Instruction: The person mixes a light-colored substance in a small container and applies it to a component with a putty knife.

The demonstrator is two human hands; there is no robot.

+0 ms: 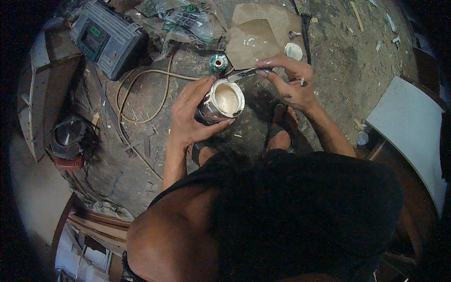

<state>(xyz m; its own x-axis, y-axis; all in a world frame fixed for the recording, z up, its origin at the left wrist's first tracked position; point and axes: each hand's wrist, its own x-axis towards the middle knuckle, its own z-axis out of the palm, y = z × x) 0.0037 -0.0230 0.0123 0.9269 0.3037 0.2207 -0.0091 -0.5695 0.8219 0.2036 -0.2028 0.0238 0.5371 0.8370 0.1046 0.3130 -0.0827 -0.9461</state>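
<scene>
My left hand is wrapped round the side of an open can with cream-white smears on its rim. Inside it is a pale, creamy substance. Between thumb and fingers, my right hand pinches a thin, flat blade, perhaps a putty knife. The whitish tip of this blade reaches the far rim of the can. Just beyond the can stands a small green container with a round pale mouth. A round white lid lies past my right hand.
Brown sheets and crumpled clear plastic lie at the far side. A grey tool case stands far left, near a looping hose and a power tool. At right is a pale board. Scraps litter the floor.
</scene>
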